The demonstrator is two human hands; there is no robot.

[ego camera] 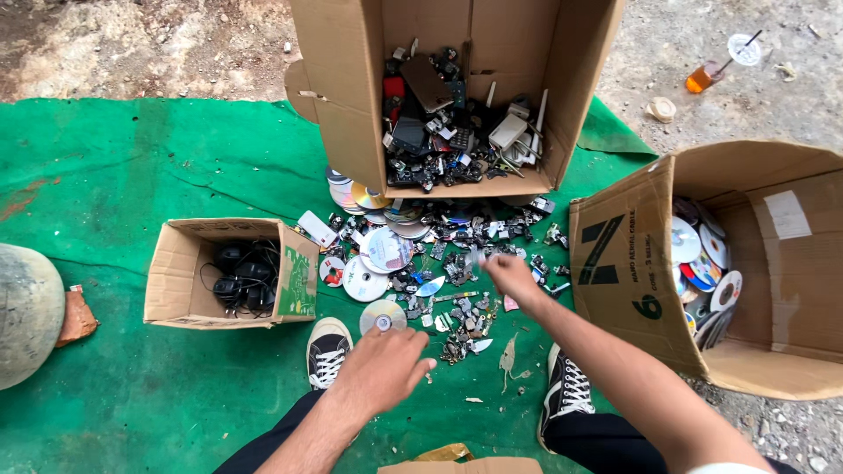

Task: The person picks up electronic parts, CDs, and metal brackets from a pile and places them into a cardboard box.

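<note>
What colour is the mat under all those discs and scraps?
Green, seen clearly in the head view: the mat.

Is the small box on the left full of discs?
No, the small box holds black corded gadgets; the discs sit in the big box on the right.

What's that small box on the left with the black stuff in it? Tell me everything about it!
The small cardboard box is brown and plain, with a green printed panel on its right side. It sits upright on the green mat, top flaps open. Inside lies a tangle of black gadgets with black cords; what they are is hard to tell. Its right side stands next to the pile of discs and small parts. Neither hand touches it; the left hand hovers nearer it.
</note>
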